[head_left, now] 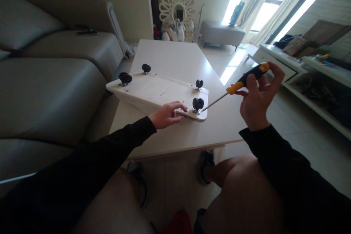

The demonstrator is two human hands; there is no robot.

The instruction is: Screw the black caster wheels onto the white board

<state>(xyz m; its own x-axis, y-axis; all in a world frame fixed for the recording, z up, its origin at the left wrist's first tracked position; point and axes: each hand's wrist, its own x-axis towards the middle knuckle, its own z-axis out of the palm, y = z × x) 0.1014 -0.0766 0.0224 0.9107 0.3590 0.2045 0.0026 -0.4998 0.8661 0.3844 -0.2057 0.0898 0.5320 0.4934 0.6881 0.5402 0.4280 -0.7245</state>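
My right hand grips the black and yellow handle of a screwdriver. Its thin shaft slants down to the left, the tip at the metal plate of the nearest black caster wheel. Whether the tip sits in a screw is too small to tell. My left hand rests at the near edge of a white board, its fingers loosely stretched over the edge. Three other casters stand up from the board: one at the far right corner and two at the left end. Small dark bits lie near my left fingertips.
The board lies on a white table. A grey sofa runs along the left. To the right stands a low white cabinet with things on it. A grey bench and a white round mirror are at the back.
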